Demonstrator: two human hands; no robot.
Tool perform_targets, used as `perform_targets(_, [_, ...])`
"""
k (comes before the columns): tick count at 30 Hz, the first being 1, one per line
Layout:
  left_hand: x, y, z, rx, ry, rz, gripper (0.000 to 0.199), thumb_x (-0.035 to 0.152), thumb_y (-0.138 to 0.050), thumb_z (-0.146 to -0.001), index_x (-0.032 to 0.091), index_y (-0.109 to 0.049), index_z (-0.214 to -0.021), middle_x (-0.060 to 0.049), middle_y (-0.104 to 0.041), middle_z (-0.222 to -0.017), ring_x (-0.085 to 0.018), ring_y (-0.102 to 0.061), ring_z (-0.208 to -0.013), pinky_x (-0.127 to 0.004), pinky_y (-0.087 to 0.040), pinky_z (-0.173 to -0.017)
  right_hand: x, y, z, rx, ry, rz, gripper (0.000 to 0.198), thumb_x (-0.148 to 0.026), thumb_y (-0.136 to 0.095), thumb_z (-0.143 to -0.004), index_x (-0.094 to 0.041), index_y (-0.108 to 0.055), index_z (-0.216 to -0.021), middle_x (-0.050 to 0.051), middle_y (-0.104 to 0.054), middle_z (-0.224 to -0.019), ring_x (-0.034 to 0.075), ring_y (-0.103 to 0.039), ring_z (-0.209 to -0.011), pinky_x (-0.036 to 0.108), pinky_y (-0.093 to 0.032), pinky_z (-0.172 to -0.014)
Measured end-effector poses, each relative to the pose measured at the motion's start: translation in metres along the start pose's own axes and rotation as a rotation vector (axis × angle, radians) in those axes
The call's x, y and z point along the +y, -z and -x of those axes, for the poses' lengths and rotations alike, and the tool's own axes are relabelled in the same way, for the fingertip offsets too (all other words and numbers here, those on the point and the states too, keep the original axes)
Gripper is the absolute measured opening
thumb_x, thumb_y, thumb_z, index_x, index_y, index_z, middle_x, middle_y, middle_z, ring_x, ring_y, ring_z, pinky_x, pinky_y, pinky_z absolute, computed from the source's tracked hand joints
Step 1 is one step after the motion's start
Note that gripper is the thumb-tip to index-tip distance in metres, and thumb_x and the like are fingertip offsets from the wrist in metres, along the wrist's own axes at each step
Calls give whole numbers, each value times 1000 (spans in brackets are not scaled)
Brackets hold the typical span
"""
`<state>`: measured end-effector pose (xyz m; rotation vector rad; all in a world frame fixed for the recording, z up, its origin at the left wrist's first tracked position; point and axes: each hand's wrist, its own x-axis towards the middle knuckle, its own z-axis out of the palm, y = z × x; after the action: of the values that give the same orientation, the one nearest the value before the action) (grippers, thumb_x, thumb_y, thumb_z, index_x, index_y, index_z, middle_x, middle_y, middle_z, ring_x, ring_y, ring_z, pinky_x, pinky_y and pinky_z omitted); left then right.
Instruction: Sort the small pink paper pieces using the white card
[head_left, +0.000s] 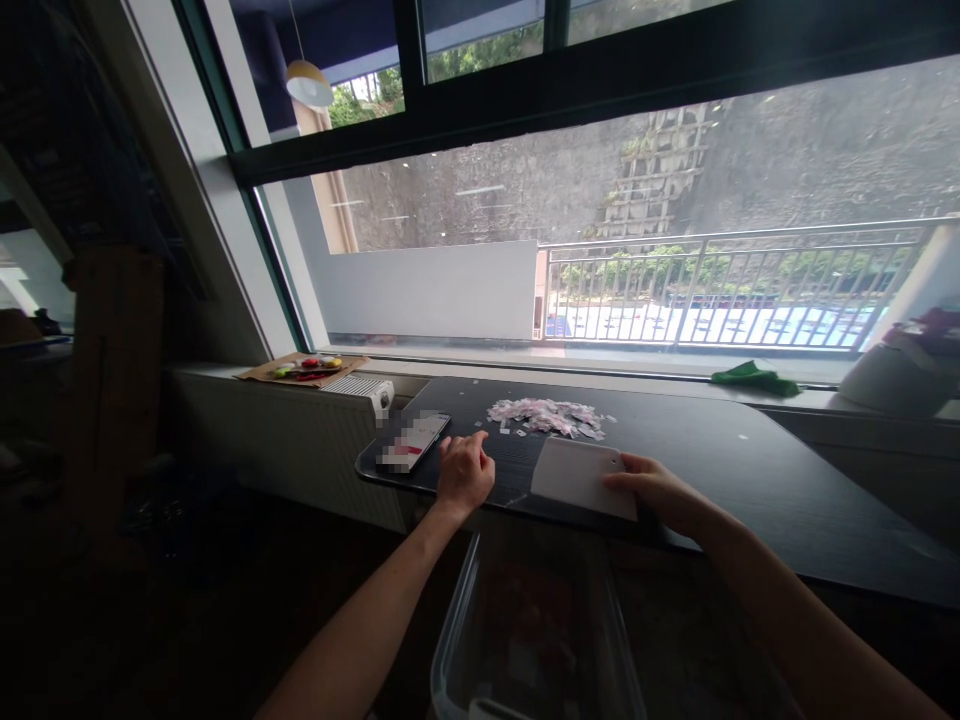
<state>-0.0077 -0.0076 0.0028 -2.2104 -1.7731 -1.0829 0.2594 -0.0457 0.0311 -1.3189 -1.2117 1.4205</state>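
My right hand (652, 488) pinches the right edge of a white plastic scraper (574, 477), a thin flat piece with a small hole near its upper right corner. The scraper is tilted over the front edge of the dark table (675, 430). Just behind it lies a loose pile of small pinkish-white paper pieces (546, 415), with a few strays around it. To the left of the scraper, my left hand (466, 472) hovers at the table edge, loosely curled, with thumb and index finger apart and no object visible in it. A phone (414, 442) lies beside it.
Below the table edge stands a clear plastic bin (454, 625), its inside dark. On the sill are a brown board with colourful items (307, 368), a green cloth (754, 378) and a whitish bag (904, 365). A radiator (300, 430) is at left, under the large window.
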Motion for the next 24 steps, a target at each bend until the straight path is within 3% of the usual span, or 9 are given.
perform_targets(11, [2,2,0,-10,-6,-8,35,11,-44,-77,14,-59,-108,-8,-69,-94,-22,-60,-92,-44,-31,-101,10,1,0,36,83,-2,36,-21,-73,-59,-18,-64,-94,3,-72,-86,19,-66,-75,29,-52,-68])
perform_targets(18, [-2,1,0,-16,-47,-46,34,12,-42,-77,16,-60,-106,-8,-68,-93,-22,-61,-91,-43,-34,-97,16,-6,-6,250,183,-3,34,-20,-70,-57,-17,-61,-89,2,-70,-81,18,-64,-72,29,-51,-66])
perform_targets(24, [-5,0,-2,-48,-81,-100,32,15,-42,-78,16,-62,-103,-8,-67,-89,-23,-60,-90,-42,-38,-93,14,-12,-6,316,196,-53,34,-17,-68,-53,-16,-60,-87,1,-69,-76,17,-64,-69,28,-51,-63])
